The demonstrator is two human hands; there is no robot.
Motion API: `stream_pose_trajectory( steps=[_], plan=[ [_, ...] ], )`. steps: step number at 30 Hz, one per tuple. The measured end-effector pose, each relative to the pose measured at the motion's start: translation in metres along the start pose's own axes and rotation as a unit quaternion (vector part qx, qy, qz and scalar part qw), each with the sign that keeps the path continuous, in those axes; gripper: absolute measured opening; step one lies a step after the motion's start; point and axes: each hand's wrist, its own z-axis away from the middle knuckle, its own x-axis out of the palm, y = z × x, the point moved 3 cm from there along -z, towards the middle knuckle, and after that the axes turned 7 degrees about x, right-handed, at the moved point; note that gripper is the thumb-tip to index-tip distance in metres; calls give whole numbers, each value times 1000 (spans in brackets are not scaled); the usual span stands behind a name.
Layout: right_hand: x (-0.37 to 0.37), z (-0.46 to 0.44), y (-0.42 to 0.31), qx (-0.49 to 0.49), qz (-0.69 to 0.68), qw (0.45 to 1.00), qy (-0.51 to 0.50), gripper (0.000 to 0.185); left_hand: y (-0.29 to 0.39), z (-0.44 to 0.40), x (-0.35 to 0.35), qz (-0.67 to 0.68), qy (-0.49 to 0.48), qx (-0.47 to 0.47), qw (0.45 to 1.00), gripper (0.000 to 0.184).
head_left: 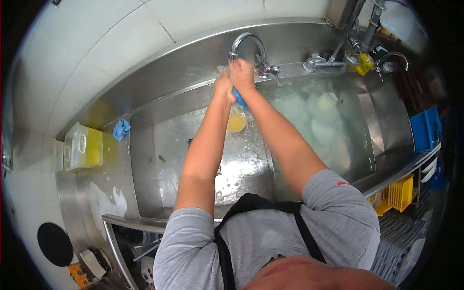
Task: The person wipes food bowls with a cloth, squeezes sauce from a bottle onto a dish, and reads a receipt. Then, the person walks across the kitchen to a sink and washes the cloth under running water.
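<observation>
Under the curved tap [249, 38], my left hand [224, 88] and my right hand [241, 73] are close together, with water splashing about them. Both hands are closed. A small blue item [239, 98] shows below them between my wrists, partly hidden; it seems to be in my left hand, and its kind is unclear. What my right fingers hold, if anything, is hidden. Below the hands, a small round container [237, 122] with yellow contents stands in the left sink basin [169, 150].
The right basin holds cloudy water [357, 140] with large pale pieces [325, 128] under it. On the left counter are a yellow-filled clear container [88, 147] and a crumpled blue cloth or glove [122, 129]. Yellow baskets [400, 193] and a blue bin [425, 129] are at right.
</observation>
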Motion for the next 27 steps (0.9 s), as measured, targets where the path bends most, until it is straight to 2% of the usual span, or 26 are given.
stream_pose_trajectory(
  steps=[1,2,3,4,5,7,8,9,12,13,16,17,19,20,22,24,25,26,27],
  plan=[
    [0,2,-3,-11,10,1000,11,25,-1,-7,-2,-18,-26,3,999,37],
    [2,14,-8,-102,22,994,14,24,-2,-16,-3,-35,-54,7,998,37],
    [6,34,-17,-193,33,981,17,24,-8,-42,-28,59,-103,21,993,33],
    [9,46,-24,-281,44,958,20,23,-10,-51,-43,101,-195,6,976,32],
    [10,42,-23,-265,76,961,7,24,-10,-57,-55,141,-284,-9,948,31],
    [8,32,-14,-222,139,965,-21,26,-11,-40,-51,156,-273,-28,949,31],
    [6,23,-11,-202,169,964,-33,27,0,-9,-23,128,-179,-27,975,31],
    [2,5,-3,-50,113,989,-84,31,9,14,-7,100,-85,-23,991,31],
    [4,1,-24,0,82,982,-170,37,20,52,-14,-29,-208,-98,973,33],
    [10,0,-24,-54,93,956,-274,38,13,50,-25,-156,-219,-74,960,32],
    [0,17,-5,-111,196,887,-402,41,15,38,-29,-235,-195,-26,952,31],
    [-11,20,10,12,96,903,-419,46,20,34,-29,-221,-155,-18,963,31],
    [-26,36,40,26,-50,921,-386,43,32,26,-31,-30,-119,-35,992,32],
    [-29,40,56,87,-41,919,-382,41,33,25,-33,66,-99,-47,992,34],
    [-34,48,72,210,-22,905,-369,38,34,33,-26,168,-7,-36,985,36],
    [-29,50,60,206,-127,940,-241,30,21,32,-27,251,62,-61,964,36],
    [-23,54,38,197,-152,950,-189,29,-1,8,-31,313,-131,-64,938,35],
    [-15,60,23,186,-177,957,-137,28,-18,-5,-34,340,-231,-52,910,35],
    [-3,71,7,21,-39,995,-91,25,-29,-3,-34,359,-269,-27,893,34]
  ],
)
